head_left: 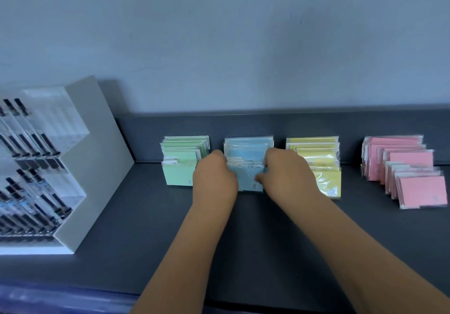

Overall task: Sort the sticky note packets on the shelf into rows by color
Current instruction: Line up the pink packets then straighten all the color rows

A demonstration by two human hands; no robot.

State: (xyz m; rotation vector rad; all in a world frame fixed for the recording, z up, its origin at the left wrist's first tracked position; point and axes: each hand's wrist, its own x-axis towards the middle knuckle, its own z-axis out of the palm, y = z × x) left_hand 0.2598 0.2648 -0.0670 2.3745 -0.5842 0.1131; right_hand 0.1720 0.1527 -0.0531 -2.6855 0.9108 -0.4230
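Four rows of sticky note packets stand on the dark shelf (pixel 146 228): green packets (pixel 179 167) at the left, blue packets (pixel 246 153) in the middle, yellow packets (pixel 314 153) to their right and pink packets (pixel 409 167) at the far right. My left hand (pixel 214 177) grips the left side of the blue row's front packets. On the row's right side, my right hand (pixel 287 172) curls its fingers round the same packets. The front blue packet shows between both hands.
A white display stand (pixel 80 167) with clear tiers of several pens fills the left end of the shelf. A low dark back rail (pixel 243 121) runs behind the rows, below a pale wall. The shelf's front edge lies near the frame's bottom.
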